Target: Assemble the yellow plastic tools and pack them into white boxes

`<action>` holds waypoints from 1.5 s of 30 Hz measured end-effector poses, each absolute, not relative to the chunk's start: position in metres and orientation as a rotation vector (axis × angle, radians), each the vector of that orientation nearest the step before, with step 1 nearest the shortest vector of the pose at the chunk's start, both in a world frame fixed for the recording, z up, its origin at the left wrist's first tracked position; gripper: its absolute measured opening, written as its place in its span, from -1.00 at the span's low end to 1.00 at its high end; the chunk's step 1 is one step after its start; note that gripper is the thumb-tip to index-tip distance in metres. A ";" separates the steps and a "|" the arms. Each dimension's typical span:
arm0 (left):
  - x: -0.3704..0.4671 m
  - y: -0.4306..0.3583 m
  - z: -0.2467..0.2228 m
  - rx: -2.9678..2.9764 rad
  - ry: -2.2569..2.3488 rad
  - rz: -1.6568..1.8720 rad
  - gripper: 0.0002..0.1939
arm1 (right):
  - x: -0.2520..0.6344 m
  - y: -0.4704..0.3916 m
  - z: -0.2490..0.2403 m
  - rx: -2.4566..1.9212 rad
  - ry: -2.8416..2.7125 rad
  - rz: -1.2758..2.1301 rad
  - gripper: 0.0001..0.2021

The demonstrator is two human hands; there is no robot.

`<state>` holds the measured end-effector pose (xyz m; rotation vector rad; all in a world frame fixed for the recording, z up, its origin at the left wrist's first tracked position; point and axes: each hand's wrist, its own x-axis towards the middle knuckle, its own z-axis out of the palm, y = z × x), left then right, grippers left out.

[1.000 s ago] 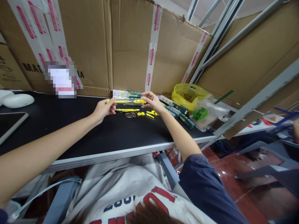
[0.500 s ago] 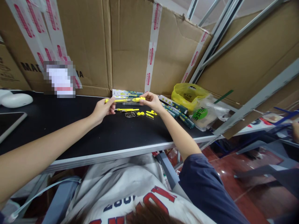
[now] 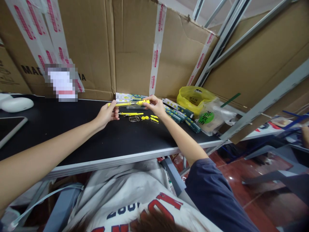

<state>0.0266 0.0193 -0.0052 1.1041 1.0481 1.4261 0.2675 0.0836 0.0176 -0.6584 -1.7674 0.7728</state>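
Above the black tabletop, my left hand (image 3: pixel 107 115) is closed around the left end of a slim yellow pen (image 3: pixel 125 104). My right hand (image 3: pixel 156 105) pinches the thicker yellow piece at the pen's right end. Between them the pen lies nearly level, and a metallic section shows near the right end. Beneath it on the table lie another slim yellow pen part (image 3: pixel 134 114), a bunch of metal wire clips (image 3: pixel 134 119), small round yellow pieces (image 3: pixel 145 118) and small yellow clip-like pieces (image 3: pixel 154 118).
Several narrow printed boxes (image 3: pixel 178 115) lie behind and right of my hands. A yellow plastic bag (image 3: pixel 194 98) and a clear bag (image 3: pixel 211 121) stand farther right. Tall cardboard (image 3: pixel 135 48) backs the table. A tablet-like device (image 3: pixel 12 129) and a white rounded object (image 3: pixel 18 103) are at left.
Both hands keep their hold on the pen. My right hand and the yellow end piece have shifted very slightly; little else differs.
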 end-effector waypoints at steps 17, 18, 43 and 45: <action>0.026 0.020 -0.007 1.095 1.029 1.432 -0.65 | 0.267 0.079 0.017 -0.650 -1.876 0.889 -0.44; 0.026 0.020 -0.006 1.095 1.029 1.431 -0.65 | 0.267 0.079 0.017 -0.654 -1.878 0.895 -0.44; 0.025 0.022 -0.006 1.072 1.019 1.432 -0.68 | 0.273 0.087 0.016 -0.663 -1.957 0.485 -0.53; 0.025 0.022 -0.006 1.076 1.019 1.427 -0.68 | 0.273 0.085 0.016 -0.679 -1.972 0.466 -0.54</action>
